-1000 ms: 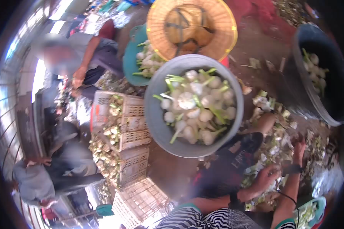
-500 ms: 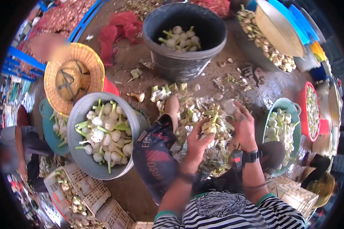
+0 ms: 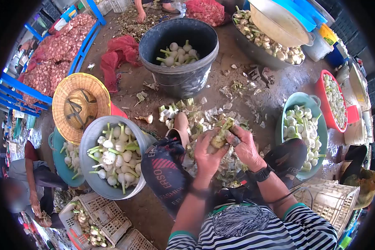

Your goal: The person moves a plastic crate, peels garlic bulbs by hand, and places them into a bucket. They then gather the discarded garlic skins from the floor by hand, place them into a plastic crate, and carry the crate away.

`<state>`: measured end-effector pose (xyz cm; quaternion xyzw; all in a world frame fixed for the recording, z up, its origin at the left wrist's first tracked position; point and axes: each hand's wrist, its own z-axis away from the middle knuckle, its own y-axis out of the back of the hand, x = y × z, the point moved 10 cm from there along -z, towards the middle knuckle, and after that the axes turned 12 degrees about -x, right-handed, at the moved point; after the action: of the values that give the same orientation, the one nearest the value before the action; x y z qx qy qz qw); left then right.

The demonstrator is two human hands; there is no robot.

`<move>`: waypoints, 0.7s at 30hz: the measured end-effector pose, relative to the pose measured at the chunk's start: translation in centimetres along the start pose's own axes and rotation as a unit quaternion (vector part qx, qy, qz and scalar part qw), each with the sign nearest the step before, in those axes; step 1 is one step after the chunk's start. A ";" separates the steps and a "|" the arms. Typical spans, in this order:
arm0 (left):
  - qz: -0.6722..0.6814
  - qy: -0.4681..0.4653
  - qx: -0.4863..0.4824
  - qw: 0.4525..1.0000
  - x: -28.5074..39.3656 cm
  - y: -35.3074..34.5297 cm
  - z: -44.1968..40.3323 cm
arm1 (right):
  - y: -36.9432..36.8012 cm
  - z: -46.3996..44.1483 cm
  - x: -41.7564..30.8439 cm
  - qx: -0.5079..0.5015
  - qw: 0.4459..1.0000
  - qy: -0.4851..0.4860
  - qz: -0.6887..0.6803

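Observation:
My left hand (image 3: 208, 152) is wrapped round a garlic bulb (image 3: 218, 139) in front of my knees. The fingers of my right hand (image 3: 242, 146) close on the upper part of the same bulb, at its greenish stem. Loose peelings (image 3: 229, 166) lie on the ground beneath both hands. Left of my knee stands a grey bucket (image 3: 87, 141) holding peeled white bulbs with green stems. Beyond my hands is a dark bucket (image 3: 183, 79) with several white bulbs at its bottom. A green basin (image 3: 316, 102) of white bulbs sits to the right.
A straw hat (image 3: 81, 108) rests beside the grey bucket. Plastic crates (image 3: 108, 216) stand at the lower left, another crate (image 3: 329, 200) at the lower right. A large basin of unpeeled garlic (image 3: 275, 46) and a red basin (image 3: 324, 100) are at the right. A person (image 3: 33, 179) sits at the left.
The view has turned right from the earliest frame. My hands, apart at first, have come together on the bulb; my right hand has moved in from the right since half a second ago.

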<state>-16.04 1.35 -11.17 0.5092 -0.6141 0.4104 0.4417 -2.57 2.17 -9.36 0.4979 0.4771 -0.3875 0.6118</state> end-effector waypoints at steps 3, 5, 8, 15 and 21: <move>0.143 0.069 -0.009 0.987 -2.4 -0.3 0.5 | 0.4 0.0 -0.3 -0.037 0.999 0.011 0.031; 0.279 0.148 -0.003 0.949 -3.5 -1.0 1.3 | 0.5 0.0 -0.5 -0.037 0.999 0.013 0.024; 0.359 0.220 -0.005 0.907 -5.1 -0.8 1.9 | 0.8 0.1 0.1 0.000 0.999 -0.010 -0.031; -0.144 -0.076 -0.035 0.986 2.1 -0.1 0.3 | 0.0 0.4 2.5 -0.052 0.962 -0.099 -0.248; 0.487 0.259 -0.094 0.829 -4.2 -3.4 2.4 | -0.6 0.6 2.0 -0.143 0.967 -0.072 -0.199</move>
<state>-12.61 -0.34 -15.73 -0.0253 -0.6809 0.6298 0.3730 -2.51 1.44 -11.38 0.2714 0.5717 -0.4638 0.6200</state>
